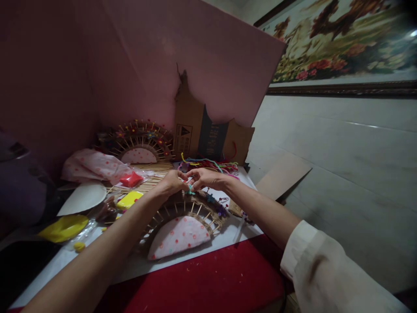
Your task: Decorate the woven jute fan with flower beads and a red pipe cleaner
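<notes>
Over the top rim of a half-round stick-and-twine craft piece [185, 237], my two hands meet with fingertips close together. A polka-dot cloth half-circle covers the piece's centre, thin sticks fan out from it, and brown twine runs along the outer arc. Between the fingers is a small teal flower [190, 190], touching the twine rim. My left hand [174, 181] is closed in a pinch at it, its fingertips partly hidden. My right hand [207, 178] is bent over it from the other side, fingers pinched. Dark blue and purple flowers [221, 211] sit on the rim's right side.
A similar finished-looking fan [140, 141] with colourful flowers leans at the back, beside cut cardboard [208, 134]. Sticks, coloured pipe cleaners [211, 164], polka-dot cloth [91, 165], a red clay packet [131, 179], yellow clay packs [129, 200] and a white plate [83, 199] surround it.
</notes>
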A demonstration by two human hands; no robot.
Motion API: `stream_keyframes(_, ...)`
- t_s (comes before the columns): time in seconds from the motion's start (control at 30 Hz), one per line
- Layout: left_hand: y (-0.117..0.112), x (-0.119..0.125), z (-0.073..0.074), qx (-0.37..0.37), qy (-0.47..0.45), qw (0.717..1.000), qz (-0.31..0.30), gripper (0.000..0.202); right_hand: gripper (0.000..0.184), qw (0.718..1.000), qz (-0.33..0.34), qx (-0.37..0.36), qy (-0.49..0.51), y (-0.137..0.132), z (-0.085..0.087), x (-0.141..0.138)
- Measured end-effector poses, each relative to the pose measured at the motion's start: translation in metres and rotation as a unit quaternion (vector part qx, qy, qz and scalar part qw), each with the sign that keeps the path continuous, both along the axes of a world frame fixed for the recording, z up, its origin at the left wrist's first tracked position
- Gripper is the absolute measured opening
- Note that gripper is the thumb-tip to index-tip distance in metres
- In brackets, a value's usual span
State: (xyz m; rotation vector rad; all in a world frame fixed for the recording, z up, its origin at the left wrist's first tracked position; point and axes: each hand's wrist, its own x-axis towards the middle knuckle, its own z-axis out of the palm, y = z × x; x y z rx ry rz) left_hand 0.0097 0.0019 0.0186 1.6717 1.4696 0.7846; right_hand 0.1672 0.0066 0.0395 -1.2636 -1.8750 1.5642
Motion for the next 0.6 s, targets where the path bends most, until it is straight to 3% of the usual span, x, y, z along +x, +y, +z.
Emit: stream_keyframes(0.6,0.0006,0.0018,-0.0010,-0.004,-0.008,1.000,-0.004,0.028,0.051,1.000,0.007,0.016,-0.013,0.0033,-0.0034,-0.0015)
